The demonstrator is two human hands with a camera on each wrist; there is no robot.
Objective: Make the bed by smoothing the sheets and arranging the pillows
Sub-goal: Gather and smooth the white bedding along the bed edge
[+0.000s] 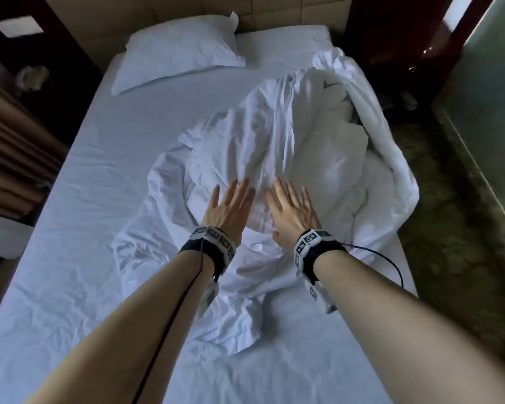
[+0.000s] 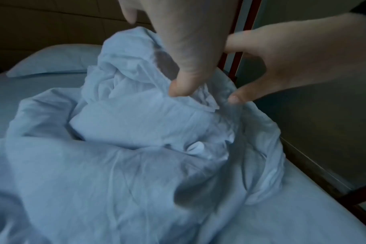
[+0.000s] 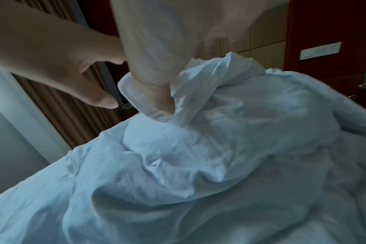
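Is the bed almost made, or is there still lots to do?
Still lots. Done: one pillow already lies at the head of the bed, and the bottom sheet is on, though wrinkly. In hand: the left hand and right hand reach with straight fingers onto the crumpled duvet. Left: spreading that heap flat, since it is bunched toward the right side, and smoothing the wrinkles.

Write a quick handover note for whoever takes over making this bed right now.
Left hand: open, fingers spread over the duvet, no grip.
Right hand: open beside it, also not gripping.
Duvet: crumpled in a heap mid-bed, trailing toward the right edge.
Pillow: one in view, at the headboard, left side.
Sheet: on the mattress, lightly wrinkled.
Done: nothing evident.
Left: spread the duvet, smooth the sheet, set the pillow.
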